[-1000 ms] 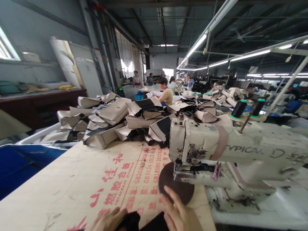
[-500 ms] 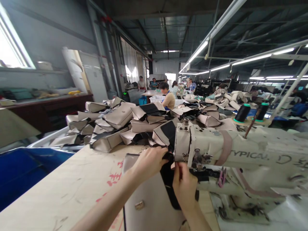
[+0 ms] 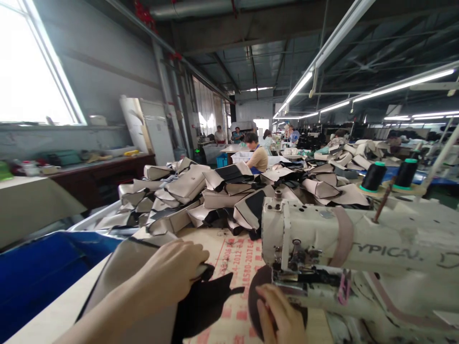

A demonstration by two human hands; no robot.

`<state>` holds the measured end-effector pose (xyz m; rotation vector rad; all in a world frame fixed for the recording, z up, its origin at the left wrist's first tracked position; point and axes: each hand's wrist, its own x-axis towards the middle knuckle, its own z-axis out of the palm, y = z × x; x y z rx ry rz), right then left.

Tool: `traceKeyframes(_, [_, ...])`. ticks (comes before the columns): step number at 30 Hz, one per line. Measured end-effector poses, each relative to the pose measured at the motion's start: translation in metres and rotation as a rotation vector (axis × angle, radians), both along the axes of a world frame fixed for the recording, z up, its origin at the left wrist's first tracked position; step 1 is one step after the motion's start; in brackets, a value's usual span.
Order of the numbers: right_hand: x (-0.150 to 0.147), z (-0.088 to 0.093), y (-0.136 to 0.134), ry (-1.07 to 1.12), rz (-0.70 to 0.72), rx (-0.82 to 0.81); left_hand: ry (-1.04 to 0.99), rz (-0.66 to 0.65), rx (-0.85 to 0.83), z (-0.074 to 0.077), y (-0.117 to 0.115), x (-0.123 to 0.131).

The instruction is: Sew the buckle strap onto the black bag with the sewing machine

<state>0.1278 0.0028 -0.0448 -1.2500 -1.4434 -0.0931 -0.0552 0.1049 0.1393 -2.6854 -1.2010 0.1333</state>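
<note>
Our left hand (image 3: 172,274) clamps the beige bag panel (image 3: 122,277), its long axis running toward us; our right hand (image 3: 281,317) rests loosely open on the dark disc (image 3: 256,291).

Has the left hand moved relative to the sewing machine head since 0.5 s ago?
Yes. The left hand has pulled leftward and down, away from the sewing machine head, gripping the beige bag piece.

The left hand (image 3: 168,279) has drawn the beige leather bag panel with black lining (image 3: 150,291) away from the cream sewing machine head (image 3: 304,239), leftward. The right hand (image 3: 281,317) has dropped, fingers now on the round dark-brown pad (image 3: 256,296) underneath.
</note>
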Motion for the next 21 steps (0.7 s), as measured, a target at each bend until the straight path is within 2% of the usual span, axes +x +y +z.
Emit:
traceKeyframes(2, [-0.012, 0.013, 0.003, -0.001, 0.067, -0.031, 0.026, -0.034, -0.01, 0.002, -0.011, 0.007])
traceKeyframes(5, [-0.024, 0.034, 0.009, -0.062, 0.208, -0.122, -0.003, -0.003, 0.007, 0.005, -0.024, 0.012])
traceKeyframes(8, [-0.016, 0.047, 0.012, 0.003, 0.168, -0.111, -0.066, 0.049, 0.039, 0.01, -0.024, 0.015])
traceKeyframes(10, [-0.003, 0.052, 0.012, 0.131, 0.056, -0.048, -0.098, 0.034, 0.031, 0.013, -0.02, 0.021])
traceKeyframes(12, [0.008, 0.057, 0.012, 0.16, 0.01, -0.006, -0.121, -0.034, 0.023, 0.015, -0.018, 0.029])
traceKeyframes(15, [0.01, 0.066, 0.012, 0.031, 0.134, -0.051, -0.129, -0.099, 0.036, 0.016, -0.024, 0.037])
traceKeyframes(18, [0.001, 0.069, 0.011, 0.062, 0.294, -0.151, -0.105, -0.063, 0.051, 0.015, -0.036, 0.034])
traceKeyframes(19, [-0.002, 0.068, 0.011, 0.105, 0.298, -0.156, -0.098, -0.053, 0.048, 0.013, -0.039, 0.031])
traceKeyframes(21, [-0.003, 0.063, 0.011, 0.171, 0.212, -0.105, -0.067, -0.069, 0.023, 0.011, -0.042, 0.028])
